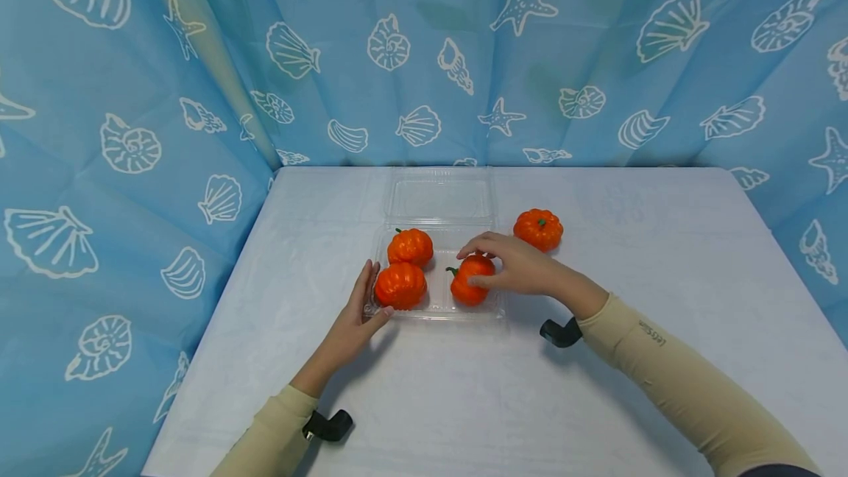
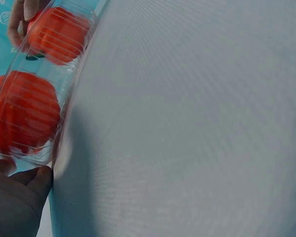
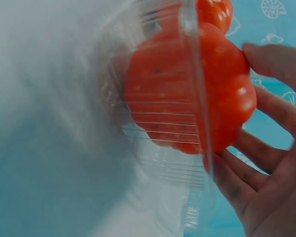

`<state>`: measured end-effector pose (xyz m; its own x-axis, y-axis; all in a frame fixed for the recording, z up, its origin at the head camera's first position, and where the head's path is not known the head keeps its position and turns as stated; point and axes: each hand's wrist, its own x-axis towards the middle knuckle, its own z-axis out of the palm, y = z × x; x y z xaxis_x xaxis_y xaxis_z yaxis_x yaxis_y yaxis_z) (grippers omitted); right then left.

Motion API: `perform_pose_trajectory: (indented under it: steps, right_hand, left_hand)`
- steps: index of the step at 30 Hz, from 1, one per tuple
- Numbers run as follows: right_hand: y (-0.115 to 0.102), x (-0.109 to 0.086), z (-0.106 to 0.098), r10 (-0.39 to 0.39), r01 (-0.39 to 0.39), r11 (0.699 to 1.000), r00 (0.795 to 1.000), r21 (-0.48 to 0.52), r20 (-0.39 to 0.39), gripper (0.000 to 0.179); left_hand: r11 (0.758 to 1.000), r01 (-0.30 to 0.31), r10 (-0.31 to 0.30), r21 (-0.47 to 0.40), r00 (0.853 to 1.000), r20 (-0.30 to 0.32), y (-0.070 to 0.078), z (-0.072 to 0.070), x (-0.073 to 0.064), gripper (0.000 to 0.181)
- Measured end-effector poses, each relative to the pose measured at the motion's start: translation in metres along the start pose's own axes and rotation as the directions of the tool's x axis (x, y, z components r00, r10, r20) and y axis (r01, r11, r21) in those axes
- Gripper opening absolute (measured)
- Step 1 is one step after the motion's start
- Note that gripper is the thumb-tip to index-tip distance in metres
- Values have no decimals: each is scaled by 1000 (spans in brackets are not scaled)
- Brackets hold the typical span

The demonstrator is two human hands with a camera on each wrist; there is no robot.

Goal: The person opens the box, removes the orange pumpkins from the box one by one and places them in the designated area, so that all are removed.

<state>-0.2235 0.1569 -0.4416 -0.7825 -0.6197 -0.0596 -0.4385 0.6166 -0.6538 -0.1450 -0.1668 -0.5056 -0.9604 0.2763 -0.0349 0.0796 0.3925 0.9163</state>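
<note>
A clear plastic clamshell container (image 1: 437, 306) lies with its lid (image 1: 440, 197) folded back, away from me. In its left half sit two small orange pumpkins, a back one (image 1: 410, 247) and a front one (image 1: 400, 285). My left hand (image 1: 358, 308) holds the container's front left corner, thumb at the front and fingers along the side. My right hand (image 1: 520, 263) grips a third pumpkin (image 1: 469, 289) in the right half, thumb and fingers around it. Its green stem points left. In the right wrist view, this pumpkin (image 3: 227, 89) shows partly through the ribbed wall.
Another orange pumpkin (image 1: 538, 230) sits on the white tabletop (image 1: 636, 256), behind my right hand and right of the container. A blue curtain (image 1: 411, 57) with white shell prints hangs behind the table and along its sides. Black wrist-worn devices (image 1: 562, 332) sit under both wrists.
</note>
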Motion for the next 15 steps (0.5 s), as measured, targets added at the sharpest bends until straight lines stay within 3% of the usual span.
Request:
perform_pose_trajectory:
  steps: [4, 7, 15]
  right_hand:
    - [-2, -1, -2, 10, -6, 999, 997, -50, 79, 39]
    - [-2, 0, -1, 14, -8, 998, 995, -68, 94, 38]
    - [-1, 4, 9, -23, 23, 999, 1000, -41, -5, 36]
  left_hand:
    - [1000, 3, -3, 3, 1000, -3, 0, 0, 0, 92]
    - [1000, 2, -2, 2, 1000, -5, 0, 0, 0, 92]
    - [1000, -18, 18, -6, 1000, -8, -1, 1, 0, 90]
